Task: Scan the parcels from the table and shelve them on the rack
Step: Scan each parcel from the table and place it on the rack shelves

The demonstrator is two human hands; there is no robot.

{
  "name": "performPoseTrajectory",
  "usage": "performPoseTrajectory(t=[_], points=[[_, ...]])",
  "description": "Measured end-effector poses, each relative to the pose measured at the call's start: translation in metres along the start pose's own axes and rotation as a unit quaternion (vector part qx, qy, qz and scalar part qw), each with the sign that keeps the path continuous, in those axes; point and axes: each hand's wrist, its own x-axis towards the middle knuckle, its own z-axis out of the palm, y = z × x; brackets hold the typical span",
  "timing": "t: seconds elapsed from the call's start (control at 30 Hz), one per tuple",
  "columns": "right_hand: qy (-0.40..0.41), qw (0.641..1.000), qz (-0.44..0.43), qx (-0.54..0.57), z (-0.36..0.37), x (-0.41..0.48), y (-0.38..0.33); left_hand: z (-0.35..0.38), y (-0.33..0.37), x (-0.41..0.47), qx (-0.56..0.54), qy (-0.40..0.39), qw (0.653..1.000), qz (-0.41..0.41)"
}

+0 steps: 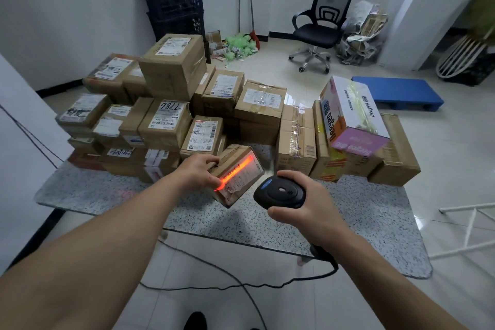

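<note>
**Head view: scan line spills onto the thumb, slack cable below**

Nearest me, the scanner cable [214, 270] loops slack across the floor under the table [361, 222]. I judge a step toward the rack could snag it and jerk the scanner [280, 193].

The right hand [302, 209] curls its fingers round the scanner's black head. Just left, the left hand [199, 171] grips the small parcel [238, 174], thumb on the label face and fingers over the top, tilted above the table. The red line crosses the label onto that thumb. If the thumb covers the barcode, I expect a failed read.

Farther off, the parcel pile [171, 120] is loosely stacked, and the coloured box [353, 112] leans on the right stacks. A bump might topple it.
</note>
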Motion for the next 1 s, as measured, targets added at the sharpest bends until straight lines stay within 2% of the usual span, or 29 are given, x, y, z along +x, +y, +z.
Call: performPoseTrajectory(t=[0.57,1.0], points=[[-0.023,0.999,-0.027,-0.010,-0.005,0.005,-0.006,-0.013,-0.002,-0.012,0.010,0.014,1.000,-0.008],[-0.027,0.999,-0.019,-0.005,0.001,0.008,-0.009,-0.014,-0.004,-0.008,-0.030,-0.016,0.999,-0.013]])
